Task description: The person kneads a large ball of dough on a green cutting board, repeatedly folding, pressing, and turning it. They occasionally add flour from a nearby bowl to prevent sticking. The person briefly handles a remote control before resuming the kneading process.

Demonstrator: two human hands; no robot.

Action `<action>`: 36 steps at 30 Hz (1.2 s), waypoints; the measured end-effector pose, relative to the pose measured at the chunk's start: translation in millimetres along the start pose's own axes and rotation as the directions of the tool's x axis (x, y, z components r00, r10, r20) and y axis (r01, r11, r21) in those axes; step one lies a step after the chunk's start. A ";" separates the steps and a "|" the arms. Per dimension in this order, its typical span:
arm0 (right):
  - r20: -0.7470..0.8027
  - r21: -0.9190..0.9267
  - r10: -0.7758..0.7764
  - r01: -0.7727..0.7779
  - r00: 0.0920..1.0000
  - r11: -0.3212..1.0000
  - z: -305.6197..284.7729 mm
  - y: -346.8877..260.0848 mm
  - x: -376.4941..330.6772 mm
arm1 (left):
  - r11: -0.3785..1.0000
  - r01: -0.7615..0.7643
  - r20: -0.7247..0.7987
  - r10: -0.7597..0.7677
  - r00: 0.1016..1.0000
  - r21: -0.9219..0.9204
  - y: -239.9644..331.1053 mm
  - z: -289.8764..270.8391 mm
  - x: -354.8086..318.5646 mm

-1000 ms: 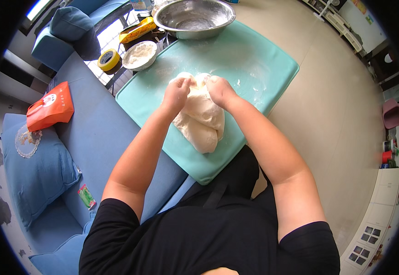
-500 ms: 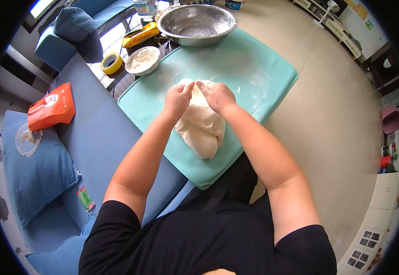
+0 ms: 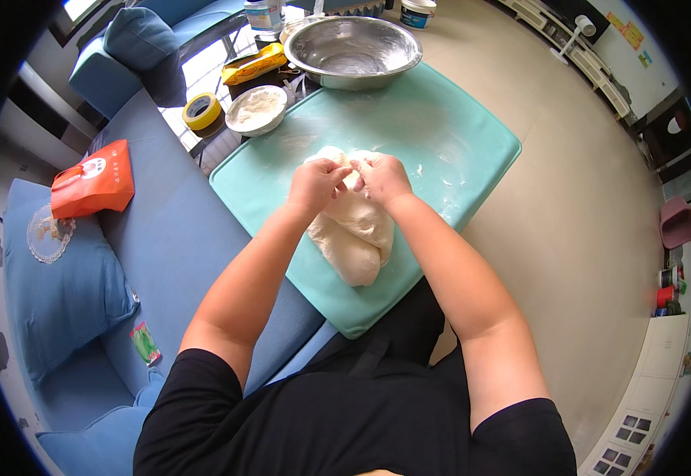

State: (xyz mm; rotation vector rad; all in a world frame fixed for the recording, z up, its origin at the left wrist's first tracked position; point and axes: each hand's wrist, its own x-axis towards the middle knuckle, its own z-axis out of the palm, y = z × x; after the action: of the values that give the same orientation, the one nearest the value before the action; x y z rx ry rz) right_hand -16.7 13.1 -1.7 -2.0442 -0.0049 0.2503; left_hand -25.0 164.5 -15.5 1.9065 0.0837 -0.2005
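A large lump of pale dough (image 3: 347, 250), creased and folded into long lobes, lies on a floury mint-green board (image 3: 337, 305). Over its far part, my left hand (image 3: 318, 184) has its fingers curled and pinched on the dough. Right beside it, my right hand (image 3: 383, 178) is closed in the same way, its thumb and fingertips on the dough near the left ones. The far end of the dough shows beyond both hands, and the bit between the fingertips is partly hidden.
A steel basin (image 3: 353, 51) rests at the board's far edge. Left of it are a small bowl of flour (image 3: 256, 109), a yellow packet (image 3: 254, 65) and a roll of yellow tape (image 3: 201, 111). A blue sofa (image 3: 179, 206) with an orange bag (image 3: 93, 178) borders the left.
My hands have drawn together over the dough, their fingers curling inward and the fingertips nearly meeting. The whole view has shifted slightly, and the dough remains on the board.
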 end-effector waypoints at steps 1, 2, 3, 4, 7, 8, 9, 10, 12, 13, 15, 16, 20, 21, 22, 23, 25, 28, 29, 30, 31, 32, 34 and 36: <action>-0.022 -0.052 -0.005 0.004 1.000 0.999 -2.4 -2.4 -1.7 | 0.994 0.011 -0.011 -0.010 1.000 0.105 4.9 -1.1 -2.5; -0.043 -0.042 0.031 -0.033 0.999 0.999 -3.8 -4.0 -1.9 | 0.993 0.007 -0.023 -0.005 1.000 0.119 4.2 -1.3 -2.0; -0.064 -0.030 0.064 -0.066 0.996 0.997 -5.1 -6.8 -1.7 | 0.991 0.002 -0.038 0.003 0.999 0.135 4.2 -2.7 -1.7; -0.084 -0.018 0.098 -0.099 0.992 0.995 -6.8 -9.5 -1.7 | 0.989 -0.002 -0.052 0.010 0.999 0.151 3.3 -4.4 -1.0; -0.088 -0.009 -0.038 0.037 0.995 0.999 -2.0 8.9 7.8 | 0.996 -0.072 0.020 0.073 0.997 -0.057 -11.0 -0.5 5.7; -0.122 -0.020 -0.126 0.125 0.984 0.992 0.6 19.7 13.3 | 0.984 -0.092 0.045 0.100 0.994 -0.154 -12.3 1.3 6.3; -0.102 0.006 -0.122 0.123 0.987 0.992 2.2 17.2 12.8 | 0.973 -0.070 0.054 0.084 0.995 -0.221 -13.3 0.8 6.4; -0.083 0.031 -0.117 0.120 0.990 0.992 4.5 12.9 10.3 | 0.956 -0.049 0.064 0.071 0.995 -0.288 -13.4 0.9 6.4; -0.086 0.091 -0.158 0.166 0.984 0.982 11.6 8.2 7.3 | 0.892 -0.008 0.062 0.041 0.997 -0.451 -6.5 3.7 3.7; -0.110 0.125 -0.202 0.215 0.973 0.969 17.2 7.8 7.1 | 0.839 0.010 0.052 0.022 0.998 -0.544 3.6 6.7 -1.4; 0.015 0.392 -0.196 0.174 0.981 0.903 22.9 7.1 11.4 | 0.724 0.070 0.072 -0.028 0.997 -0.686 12.1 11.0 -7.1; 0.025 0.561 -0.102 0.071 0.994 0.825 28.3 -14.4 0.3 | 0.723 0.040 0.087 0.028 0.996 -0.690 5.9 10.5 -4.1; 0.059 0.792 0.004 -0.049 0.998 0.609 30.1 -31.1 -12.8 | 0.519 0.089 0.109 0.008 0.994 -0.850 11.4 50.8 -12.6; 0.062 0.809 -0.001 -0.050 0.998 0.585 29.8 -39.2 -24.9 | 0.530 0.051 0.065 0.009 0.998 -0.846 13.7 52.7 -17.3; 0.081 0.831 -0.023 -0.055 0.996 0.554 35.0 -49.5 -33.0 | 0.550 -0.006 -0.001 0.009 1.000 -0.835 15.2 43.9 -22.4; 0.111 0.874 -0.071 -0.064 0.991 0.482 41.4 -46.6 -30.6 | 0.615 -0.073 -0.028 0.082 0.996 -0.785 -2.2 37.6 -9.9; 0.109 0.893 -0.116 -0.046 0.987 0.447 31.8 -31.5 -29.8 | 0.650 -0.124 -0.039 0.144 0.989 -0.749 5.1 41.1 -4.9; 0.090 0.871 -0.107 -0.027 0.990 0.491 37.9 -27.9 -39.3 | 0.728 -0.169 -0.108 0.130 0.986 -0.665 4.4 34.3 10.0; 0.100 0.861 -0.072 -0.049 0.992 0.507 44.5 -25.0 -42.6 | 0.752 -0.189 -0.174 0.101 0.980 -0.632 0.9 32.8 9.9; 0.086 0.862 0.027 -0.088 0.996 0.500 42.2 -24.4 -47.3 | 0.888 -0.271 -0.222 0.198 0.955 -0.372 -0.7 28.6 10.2; 0.105 0.873 0.043 -0.112 0.994 0.474 39.0 -21.7 -48.1 | 0.923 -0.320 -0.217 0.275 0.937 -0.214 -1.4 27.5 8.4; 0.124 0.884 0.059 -0.137 0.991 0.448 35.6 -19.3 -46.8 | 0.931 -0.362 -0.199 0.346 0.917 -0.050 -1.6 27.1 4.6; 0.160 0.880 0.111 -0.193 0.981 0.433 34.0 -10.0 -40.1 | 0.858 -0.487 -0.233 0.514 0.826 0.164 -9.7 29.8 3.2; 0.206 0.848 0.152 -0.254 0.967 0.466 31.4 -6.1 -38.0 | 0.848 -0.463 -0.181 0.513 0.839 0.258 -17.3 30.8 -2.9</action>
State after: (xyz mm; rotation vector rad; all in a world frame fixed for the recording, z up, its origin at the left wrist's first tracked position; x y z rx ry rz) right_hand -58.9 39.3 -3.7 -0.9732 0.2640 0.4083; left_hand -33.6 141.5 -41.0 2.0821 -0.2752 0.3931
